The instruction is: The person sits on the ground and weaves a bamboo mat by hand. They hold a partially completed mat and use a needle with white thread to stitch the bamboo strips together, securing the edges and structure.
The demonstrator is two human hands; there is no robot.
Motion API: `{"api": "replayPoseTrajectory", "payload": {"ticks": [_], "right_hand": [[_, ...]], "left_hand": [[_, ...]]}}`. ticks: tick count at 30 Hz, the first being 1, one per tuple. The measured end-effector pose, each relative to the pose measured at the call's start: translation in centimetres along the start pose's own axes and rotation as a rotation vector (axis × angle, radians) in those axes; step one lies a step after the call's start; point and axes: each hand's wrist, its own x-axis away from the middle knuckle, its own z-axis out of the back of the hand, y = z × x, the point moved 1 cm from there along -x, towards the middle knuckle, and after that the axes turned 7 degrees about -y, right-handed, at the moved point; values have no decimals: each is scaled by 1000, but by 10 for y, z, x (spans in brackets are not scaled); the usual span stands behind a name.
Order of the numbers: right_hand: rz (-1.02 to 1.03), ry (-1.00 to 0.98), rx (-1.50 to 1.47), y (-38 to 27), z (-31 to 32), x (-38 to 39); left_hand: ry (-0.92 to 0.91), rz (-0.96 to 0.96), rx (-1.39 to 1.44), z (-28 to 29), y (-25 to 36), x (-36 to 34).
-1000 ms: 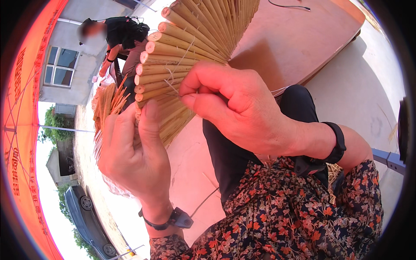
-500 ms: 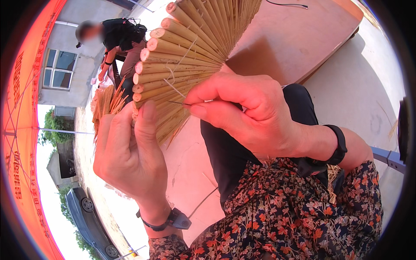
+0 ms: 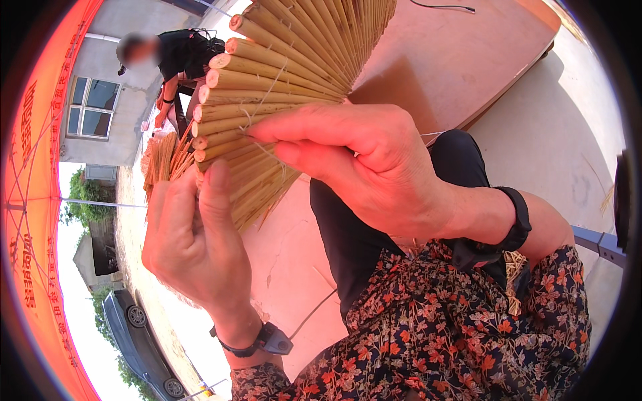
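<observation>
You seem to be working thread (image 3: 275, 79) across the stick mat (image 3: 314, 60) before you: left hand (image 3: 197, 244) pinching its edge, right hand (image 3: 378, 157) over its face, fingertips slightly parted, grip unclear. Next calls for steadiness.

Row of stalks (image 3: 294, 63), top centre, cut off by the upper edge; its lowest ends, left of centre, partly hidden behind the left hand (image 3: 200, 240). White thread (image 3: 273, 85), too fine to trace beneath the right hand (image 3: 364, 160), whose outer fingers are concealed. Co-worker (image 3: 187, 53), upper left: head blurred. Orange canopy (image 3: 37, 167): cut off at left.
</observation>
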Motion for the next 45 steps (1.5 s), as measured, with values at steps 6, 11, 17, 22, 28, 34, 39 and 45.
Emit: {"api": "replayPoseTrajectory", "payload": {"ticks": [6, 11, 17, 22, 28, 34, 39, 45], "right_hand": [[-16, 2, 2, 1, -2, -1], [73, -18, 72, 2, 1, -3], [72, -23, 95, -2, 4, -3], [76, -22, 108, -4, 6, -5], [65, -62, 186, -8, 9, -5], [-9, -119, 337, -26, 17, 6], [-152, -77, 265, -49, 21, 40], [-263, -41, 15, -41, 41, 112]], "left_hand": [[-19, 10, 5, 2, 1, 2], [-24, 17, 9, 2, 3, 1], [-31, 13, 10, 2, 4, -1], [-36, 2, -3, 3, 6, -1], [-32, 4, 14, 2, 6, -1], [-53, -39, -55, 2, 15, 7], [-99, -180, -77, 1, 31, 35], [-272, -295, -81, -6, 43, 85]]}}
